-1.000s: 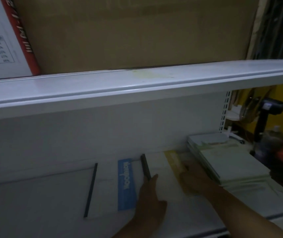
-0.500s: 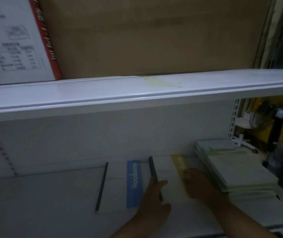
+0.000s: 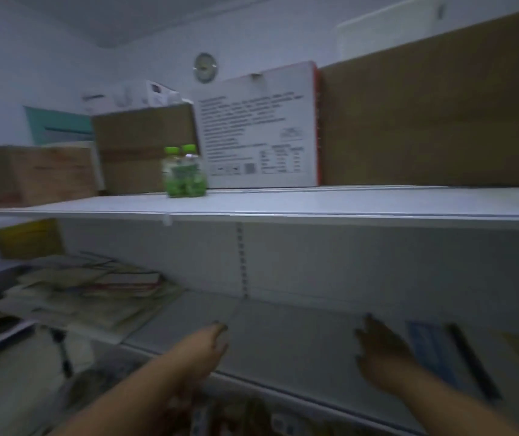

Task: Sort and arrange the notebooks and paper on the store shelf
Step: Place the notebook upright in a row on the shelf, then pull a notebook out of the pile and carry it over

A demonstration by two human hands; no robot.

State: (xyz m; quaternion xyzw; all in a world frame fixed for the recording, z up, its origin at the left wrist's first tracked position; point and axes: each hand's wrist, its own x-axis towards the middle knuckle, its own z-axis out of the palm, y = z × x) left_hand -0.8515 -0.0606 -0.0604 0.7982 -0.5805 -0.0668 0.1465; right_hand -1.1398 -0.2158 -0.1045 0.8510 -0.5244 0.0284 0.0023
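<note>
Low in the frame, left hand [image 3: 209, 343] and right hand [image 3: 384, 350] have let go and lie loose, empty.
Blue notebook [image 3: 431, 350] stays flat at lower right; the view has swung to the messy paper pile [image 3: 94, 297] at middle left, likely next.

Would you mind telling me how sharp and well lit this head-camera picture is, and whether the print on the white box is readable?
Head view: dim, bluish light, no glare; motion blur smears the whole frame; the print on the white box is unreadable; the left hand and right hand are dark and soft-edged; the green-capped bottles are the brightest colour.
</note>
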